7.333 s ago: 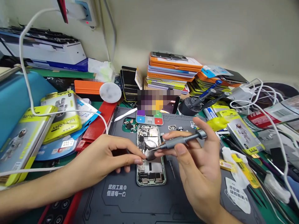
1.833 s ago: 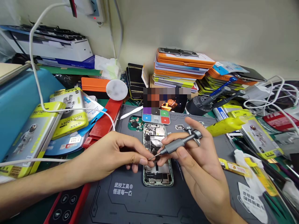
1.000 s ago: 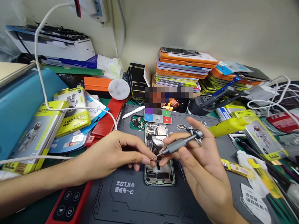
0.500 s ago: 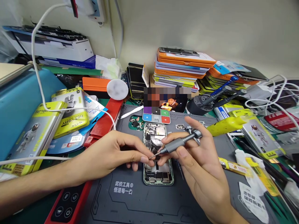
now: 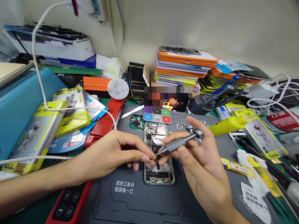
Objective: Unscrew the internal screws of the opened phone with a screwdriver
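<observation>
A grey precision screwdriver (image 5: 176, 145) lies tilted in my right hand (image 5: 206, 168), gripped between thumb and fingers, its shaft pointing down to the left. At its tip, my left hand (image 5: 127, 152) is closed with thumb and index finger pinched together; whatever sits in that pinch is too small or hidden to make out. Directly beneath both hands lies an opened phone (image 5: 160, 177) with its inner parts showing, its middle partly covered by my fingers. Beside my right hand, tweezers-like metal tips (image 5: 181, 169) show on the mat.
The phone lies on a dark grey work mat (image 5: 130, 205). Behind it are a coloured magnetic tray (image 5: 157, 117) and a small green circuit board (image 5: 137, 123). A yellow bottle (image 5: 229, 124) and a screwdriver stand (image 5: 198, 104) are at right; battery boxes (image 5: 35, 133) crowd the left.
Both hands hold nearly the same pose, with the screwdriver tip still at the left fingertips. The whole view has shifted very slightly.
</observation>
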Demonstrator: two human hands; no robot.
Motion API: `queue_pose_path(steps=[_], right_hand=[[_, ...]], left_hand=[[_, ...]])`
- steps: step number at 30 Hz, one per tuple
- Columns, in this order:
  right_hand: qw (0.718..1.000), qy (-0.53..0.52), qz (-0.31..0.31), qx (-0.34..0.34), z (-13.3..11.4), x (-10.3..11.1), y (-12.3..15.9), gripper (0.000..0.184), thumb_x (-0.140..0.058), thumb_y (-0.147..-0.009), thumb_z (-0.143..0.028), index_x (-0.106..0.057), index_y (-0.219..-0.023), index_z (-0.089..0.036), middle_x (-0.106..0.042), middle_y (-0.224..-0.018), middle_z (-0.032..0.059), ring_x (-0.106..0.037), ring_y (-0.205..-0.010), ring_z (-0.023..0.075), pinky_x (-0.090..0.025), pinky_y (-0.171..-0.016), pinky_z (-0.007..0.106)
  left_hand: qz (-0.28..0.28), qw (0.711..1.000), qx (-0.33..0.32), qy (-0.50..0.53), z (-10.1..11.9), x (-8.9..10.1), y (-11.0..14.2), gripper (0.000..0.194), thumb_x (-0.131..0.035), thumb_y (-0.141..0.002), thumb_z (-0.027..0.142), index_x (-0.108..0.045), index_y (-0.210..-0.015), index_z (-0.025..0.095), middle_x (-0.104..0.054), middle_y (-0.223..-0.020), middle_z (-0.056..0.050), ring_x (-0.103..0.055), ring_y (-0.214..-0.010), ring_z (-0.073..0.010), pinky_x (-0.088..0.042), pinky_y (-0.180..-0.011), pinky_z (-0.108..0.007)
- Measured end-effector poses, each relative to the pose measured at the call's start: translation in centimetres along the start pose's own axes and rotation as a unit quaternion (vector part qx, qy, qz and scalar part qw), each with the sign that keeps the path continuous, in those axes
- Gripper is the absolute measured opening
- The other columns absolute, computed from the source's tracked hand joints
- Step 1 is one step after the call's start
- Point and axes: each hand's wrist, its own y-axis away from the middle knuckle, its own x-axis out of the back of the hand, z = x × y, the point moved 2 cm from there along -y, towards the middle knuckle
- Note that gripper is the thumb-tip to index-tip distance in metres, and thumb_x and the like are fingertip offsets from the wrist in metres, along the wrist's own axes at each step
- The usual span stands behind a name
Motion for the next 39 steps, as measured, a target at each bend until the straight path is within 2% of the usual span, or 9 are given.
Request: queue_pose_path(steps=[10, 19, 22, 28, 35, 39], right_hand=[[0.999, 0.030, 0.008, 0.018, 0.27, 0.24, -0.16, 0.044, -0.040, -0.120, -0.026, -0.021, -0.159, -0.023, -0.059, -0.123, 0.0061, -0.070, -0.101, -0.0001, -0.069, -0.094, 0.010], [0.999, 0.042, 0.001, 0.032, 0.34, 0.24, -0.08, 0.043, -0.038, -0.121, -0.026, -0.021, -0.160, -0.023, -0.059, -0.123, 0.0053, -0.070, -0.103, -0.0018, -0.068, -0.094, 0.007], [0.999, 0.036, 0.005, 0.021, 0.40, 0.28, -0.14, 0.043, -0.040, -0.120, -0.027, -0.021, -0.159, -0.024, -0.059, -0.122, 0.0051, -0.070, -0.103, -0.0014, -0.068, -0.093, 0.007], [1.000, 0.016, 0.015, -0.011, 0.29, 0.33, 0.00, 0.050, -0.047, -0.118, -0.034, -0.020, -0.159, -0.022, -0.059, -0.120, 0.0062, -0.070, -0.095, 0.0013, -0.068, -0.088, 0.010], [0.999, 0.015, 0.031, -0.041, 0.40, 0.39, -0.09, 0.063, -0.052, -0.116, -0.040, -0.016, -0.164, -0.022, -0.059, -0.120, 0.0079, -0.069, -0.092, 0.0029, -0.067, -0.086, 0.013], [0.999, 0.011, 0.022, -0.045, 0.43, 0.37, 0.05, 0.057, -0.050, -0.116, -0.039, -0.018, -0.162, -0.025, -0.059, -0.121, 0.0068, -0.070, -0.091, 0.0030, -0.068, -0.088, 0.013]], left_hand=[[0.003, 1.000, -0.001, 0.016, 0.20, -0.10, -0.11, 0.010, -0.081, -0.102, 0.020, -0.090, -0.100, 0.023, -0.086, -0.100, 0.000, -0.069, -0.073, -0.0035, -0.056, -0.069, -0.007], [0.000, 1.000, -0.004, 0.009, 0.05, -0.03, 0.01, 0.009, -0.082, -0.102, 0.027, -0.090, -0.100, 0.025, -0.086, -0.101, 0.000, -0.069, -0.074, -0.0037, -0.057, -0.070, -0.008], [-0.003, 1.000, 0.005, 0.012, -0.07, 0.00, 0.13, 0.009, -0.083, -0.102, 0.028, -0.090, -0.102, 0.025, -0.086, -0.102, -0.001, -0.071, -0.073, -0.0040, -0.057, -0.070, -0.009], [-0.015, 0.999, -0.001, 0.042, 0.16, -0.12, -0.02, 0.010, -0.082, -0.101, 0.020, -0.091, -0.100, 0.025, -0.086, -0.101, 0.000, -0.072, -0.074, -0.0035, -0.058, -0.070, -0.007], [-0.010, 1.000, 0.002, 0.029, -0.13, 0.06, 0.01, 0.007, -0.083, -0.101, 0.026, -0.090, -0.100, 0.022, -0.086, -0.103, -0.002, -0.072, -0.073, -0.0046, -0.058, -0.071, -0.009], [-0.012, 1.000, -0.007, 0.022, -0.12, 0.02, 0.09, 0.008, -0.083, -0.102, 0.027, -0.090, -0.101, 0.023, -0.086, -0.104, -0.001, -0.072, -0.075, -0.0048, -0.059, -0.071, -0.010]])
